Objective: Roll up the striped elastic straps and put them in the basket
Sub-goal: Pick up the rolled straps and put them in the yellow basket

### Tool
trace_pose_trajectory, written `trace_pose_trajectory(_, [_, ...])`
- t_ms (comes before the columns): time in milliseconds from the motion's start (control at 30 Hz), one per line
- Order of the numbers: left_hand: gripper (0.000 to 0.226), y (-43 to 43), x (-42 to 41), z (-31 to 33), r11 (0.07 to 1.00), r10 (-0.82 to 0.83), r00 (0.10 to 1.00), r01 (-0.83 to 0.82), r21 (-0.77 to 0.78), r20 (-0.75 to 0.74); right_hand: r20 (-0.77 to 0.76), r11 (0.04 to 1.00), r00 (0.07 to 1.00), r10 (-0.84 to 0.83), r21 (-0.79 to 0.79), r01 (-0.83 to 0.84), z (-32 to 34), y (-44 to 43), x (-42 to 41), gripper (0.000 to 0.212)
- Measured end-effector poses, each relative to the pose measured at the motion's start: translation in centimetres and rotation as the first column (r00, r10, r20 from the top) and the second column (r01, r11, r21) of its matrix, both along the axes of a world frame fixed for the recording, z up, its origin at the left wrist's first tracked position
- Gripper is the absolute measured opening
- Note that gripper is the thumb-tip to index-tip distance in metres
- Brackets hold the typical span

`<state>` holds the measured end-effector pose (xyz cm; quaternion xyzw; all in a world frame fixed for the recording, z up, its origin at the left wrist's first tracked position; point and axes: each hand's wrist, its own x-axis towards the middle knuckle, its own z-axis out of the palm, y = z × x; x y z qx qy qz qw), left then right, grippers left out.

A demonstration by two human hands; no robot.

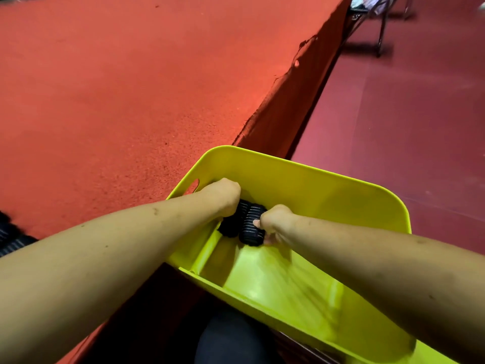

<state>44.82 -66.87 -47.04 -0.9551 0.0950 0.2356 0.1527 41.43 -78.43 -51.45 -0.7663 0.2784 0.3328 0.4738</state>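
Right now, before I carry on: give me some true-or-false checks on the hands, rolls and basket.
1. The left hand and the right hand both reach into the basket. True.
2. The basket is red. False: it is yellow-green; the table is red.
3. The left roll and the right roll lie side by side in the basket. True.
4. The right hand is empty. False: it grips the right roll, thumb on it.
5. More straps lie outside the basket, at the view's left edge. True.
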Motion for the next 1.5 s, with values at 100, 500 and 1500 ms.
trace_pose_trajectory(100, [0.02,1.4,-0.5,2.8,0.946,0.086,0.995,-0.098,-0.31,-0.053,-0.022,0.99,0.991,0.132,-0.038,-0.133,1.0,-0.4,-0.2,0.015])
trace_pose_trajectory(500, [0.008,18.6,-12.6,13.4,0.186,0.566,0.808,-0.319,-0.929,-0.164,0.602,0.922,0.797,-0.051,0.334,-0.193,16.2,9.1,-3.7,0.011])
trace_pose_trajectory(1500, [0.048,33.1,-22.4,4.4,-0.216,0.673,0.655,-0.27,-0.938,-0.344,0.594,0.867,0.802,0.061,0.366,-0.337,6.4,28.0,-12.6,0.045])
